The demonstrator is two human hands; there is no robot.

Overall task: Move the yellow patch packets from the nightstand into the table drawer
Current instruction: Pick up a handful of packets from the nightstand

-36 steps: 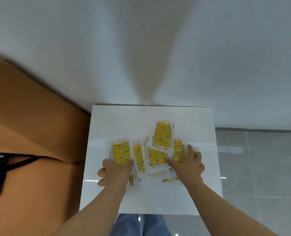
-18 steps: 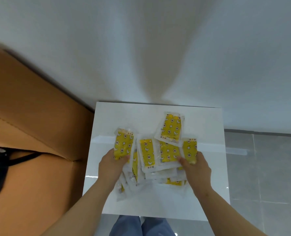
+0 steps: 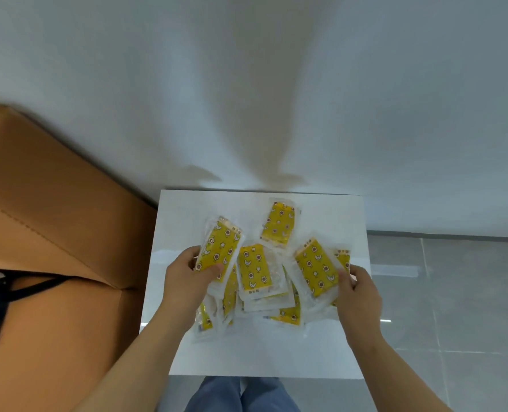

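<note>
Both hands have drawn apart since half a second ago, and each now tilts one packet up off the heap. The white nightstand [image 3: 321, 352] meets the wall [image 3: 276, 99] along its back edge and a tan cushioned seat [image 3: 53, 233] on its left. Its right edge gives onto grey floor tiles [image 3: 455, 292], and a bare strip of top runs along the front. The left hand [image 3: 187, 275] pinches the left packet [image 3: 220, 251] at its near end, thumb on top and fingers curled beneath. The right hand [image 3: 359, 292] pinches the right packet [image 3: 316, 267] by its right edge the same way. Between them the pile [image 3: 252, 272] of yellow packets lies overlapping mid-nightstand, with a lone packet [image 3: 279, 223] just behind it.
</note>
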